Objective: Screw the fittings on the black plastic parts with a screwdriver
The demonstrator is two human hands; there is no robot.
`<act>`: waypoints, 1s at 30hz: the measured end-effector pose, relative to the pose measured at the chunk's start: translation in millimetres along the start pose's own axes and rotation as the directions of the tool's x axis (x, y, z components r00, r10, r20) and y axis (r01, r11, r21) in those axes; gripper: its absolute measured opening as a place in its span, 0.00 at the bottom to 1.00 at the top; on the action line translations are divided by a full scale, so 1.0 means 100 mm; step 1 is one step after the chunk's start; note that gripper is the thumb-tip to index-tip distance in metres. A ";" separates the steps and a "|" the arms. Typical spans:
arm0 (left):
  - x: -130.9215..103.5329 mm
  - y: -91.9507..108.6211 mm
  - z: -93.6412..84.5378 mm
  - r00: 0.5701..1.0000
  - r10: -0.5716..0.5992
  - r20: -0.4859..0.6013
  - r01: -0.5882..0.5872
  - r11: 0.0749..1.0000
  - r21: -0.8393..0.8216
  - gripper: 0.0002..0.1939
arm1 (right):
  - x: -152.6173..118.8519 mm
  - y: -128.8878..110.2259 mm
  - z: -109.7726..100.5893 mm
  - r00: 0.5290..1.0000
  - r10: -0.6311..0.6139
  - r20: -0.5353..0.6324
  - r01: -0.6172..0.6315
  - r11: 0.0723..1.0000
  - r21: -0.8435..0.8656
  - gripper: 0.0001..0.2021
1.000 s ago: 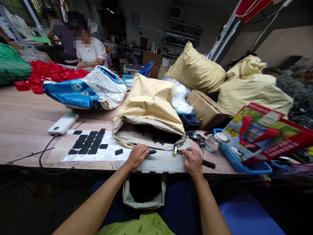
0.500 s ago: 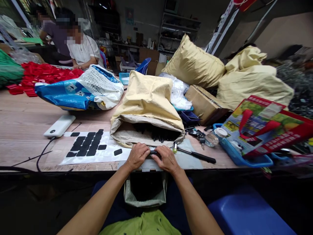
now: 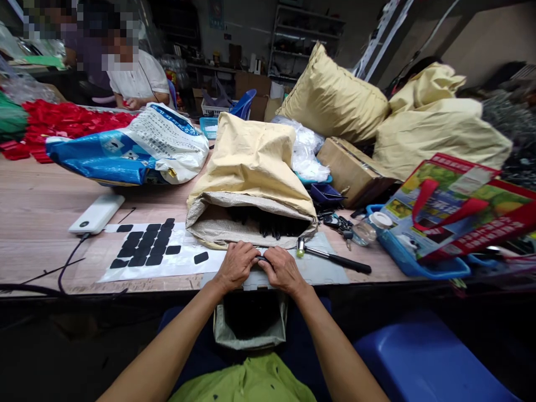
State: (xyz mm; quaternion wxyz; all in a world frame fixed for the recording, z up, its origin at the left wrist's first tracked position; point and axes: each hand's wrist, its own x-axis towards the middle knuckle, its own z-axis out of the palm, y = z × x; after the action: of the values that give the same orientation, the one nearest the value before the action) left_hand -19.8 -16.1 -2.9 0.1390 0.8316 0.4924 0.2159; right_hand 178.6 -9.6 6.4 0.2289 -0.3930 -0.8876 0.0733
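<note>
Near the table's front edge, my left hand [image 3: 238, 264] and my right hand [image 3: 283, 269] are closed, thumbs facing, on the two ends of a small dark piece [image 3: 263, 258]. The fingers cover most of it, so its kind is hidden. Just beyond them lies a cream sack [image 3: 251, 162], its mouth towards me, with black slender parts [image 3: 278, 228] inside. A hammer with a black handle [image 3: 347, 263] rests to the right of my right hand. Below the table edge, an open bag [image 3: 251, 341] with a dark inside sits at my lap.
At left are a white sheet [image 3: 201, 270] with black rounded pads [image 3: 144, 245], a white power bank [image 3: 96, 214] with a cable and a blue-white sack [image 3: 125, 148]. A clear jar [image 3: 365, 231] and blue basket [image 3: 402, 259] stand right. A co-worker [image 3: 140, 78] sits across.
My hands have drawn slightly closer together, and less of the dark piece shows between them. The view has shifted slightly. The co-worker's hands have moved.
</note>
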 end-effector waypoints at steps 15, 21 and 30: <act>-0.01 -0.02 -0.03 1.000 -0.021 -0.006 0.021 0.999 -0.032 0.09 | 0.02 -0.03 -0.01 0.999 0.038 0.000 -0.037 0.989 0.145 0.08; -0.02 0.02 -0.07 1.000 -0.007 0.005 0.007 0.999 -0.043 0.09 | -0.02 0.01 -0.09 0.998 0.067 0.015 -0.068 0.975 0.213 0.07; -0.03 0.02 -0.09 1.000 -0.010 -0.017 0.009 0.994 -0.106 0.07 | -0.12 0.10 -0.16 0.992 0.128 -0.010 -0.116 0.921 0.371 0.11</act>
State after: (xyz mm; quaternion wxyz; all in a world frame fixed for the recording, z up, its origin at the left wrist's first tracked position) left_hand -23.6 -19.3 5.2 0.1796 0.8188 0.4854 0.2485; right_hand 199.3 -12.4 13.1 0.3086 -0.3986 -0.8277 0.2464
